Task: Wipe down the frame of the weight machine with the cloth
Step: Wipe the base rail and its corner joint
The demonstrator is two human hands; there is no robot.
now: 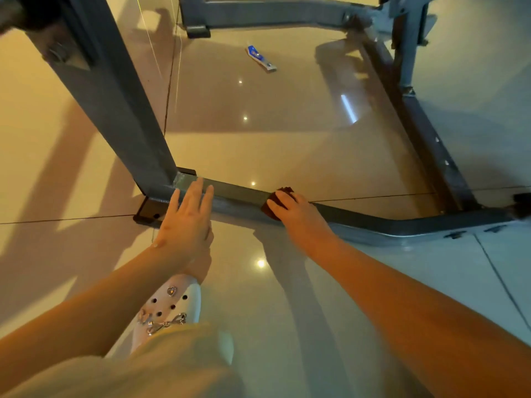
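Right hand (296,209) grips dark red cloth (277,202) pressed on low frame (238,193) bar; left hand (185,222), fingers straight, rests on bar near upright post (115,96).

1. Glossy tiled floor (287,133), spread beneath and all round the grip, dotted with small light reflections and crossed by dark grout lines.
2. Blue-and-white packet (260,57), flat on the floor, well beyond the grip.
3. White clog (172,305) with holes, a heart charm and a chain, nearer than the grip and to its left.
4. Pale garment fabric (161,369), nearer again, overlapping the clog.
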